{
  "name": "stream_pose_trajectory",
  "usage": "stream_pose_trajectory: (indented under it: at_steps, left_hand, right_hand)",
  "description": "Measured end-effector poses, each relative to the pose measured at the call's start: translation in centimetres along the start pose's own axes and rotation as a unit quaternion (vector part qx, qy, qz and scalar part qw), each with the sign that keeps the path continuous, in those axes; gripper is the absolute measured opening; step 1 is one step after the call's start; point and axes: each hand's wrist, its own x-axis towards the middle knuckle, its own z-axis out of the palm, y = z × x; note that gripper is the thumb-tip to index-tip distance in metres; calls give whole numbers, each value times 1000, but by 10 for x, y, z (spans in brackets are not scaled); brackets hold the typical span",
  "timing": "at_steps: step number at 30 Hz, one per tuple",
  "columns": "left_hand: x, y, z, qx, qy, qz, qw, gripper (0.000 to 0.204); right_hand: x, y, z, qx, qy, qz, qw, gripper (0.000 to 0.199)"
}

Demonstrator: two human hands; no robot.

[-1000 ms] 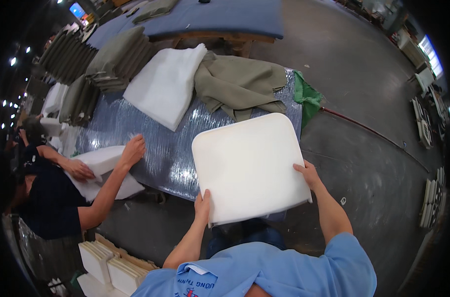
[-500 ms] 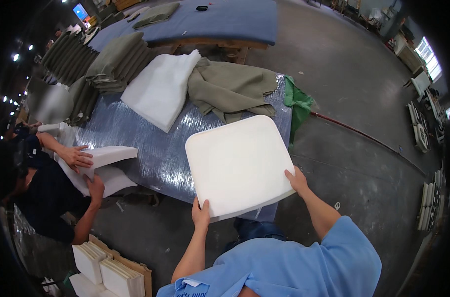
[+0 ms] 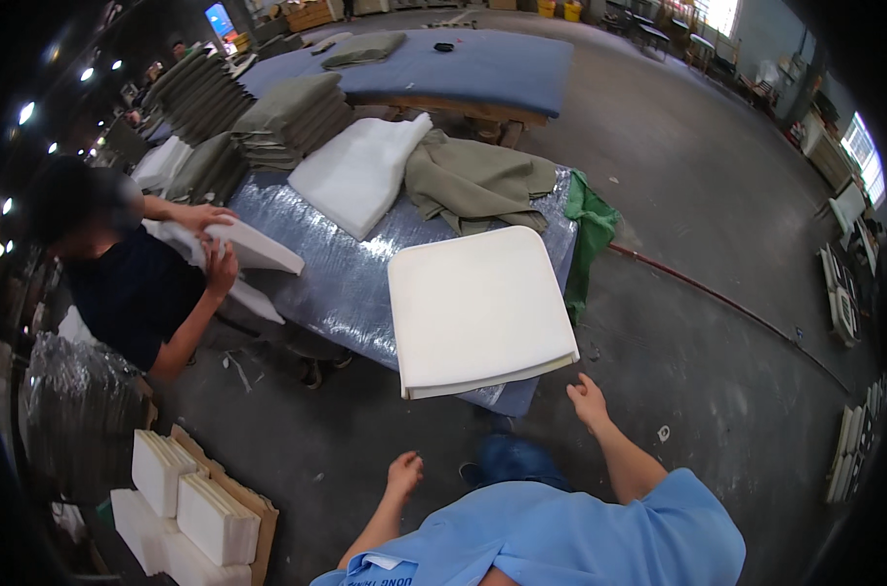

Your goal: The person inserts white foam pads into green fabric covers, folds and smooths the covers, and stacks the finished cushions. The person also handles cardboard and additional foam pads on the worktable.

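Observation:
A white square foam cushion (image 3: 482, 308) with rounded corners lies on the near end of the plastic-covered table (image 3: 331, 303). Its near edge faces me and hangs slightly past the table edge. My left hand (image 3: 404, 476) is below the cushion's near left corner, well clear of it, fingers loosely bent and empty. Just off the near right corner is my right hand (image 3: 588, 400), thumb and fingers apart, holding nothing. Beyond the cushion lie a crumpled olive-grey cloth (image 3: 477, 181) and a folded sheet of white batting (image 3: 360, 176).
At left a co-worker (image 3: 136, 278) handles a white foam piece (image 3: 258, 246). Stacked olive-grey cloth covers (image 3: 292, 117) stand at the table's far left. A green cloth (image 3: 588, 230) hangs off its right end, near a long pole (image 3: 726, 298). White foam blocks (image 3: 219, 518) sit lower left.
Both hands have let go of the cushion and drawn back toward me. The cushion now rests on the table. The view has shifted, and the co-worker appears farther into the picture.

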Motion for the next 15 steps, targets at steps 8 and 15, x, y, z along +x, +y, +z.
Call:
stream_pose_trajectory:
  at_steps: [8, 15]
  left_hand:
    - [-24, -50, 8, -70, 25, -87, 993, 27]
    - [76, 98, 14, -15, 210, 168, 963, 44]
  right_hand:
    - [10, 25, -22, 66, 60, -16, 996, 57]
    - [114, -62, -37, 22, 36, -44, 998, 54]
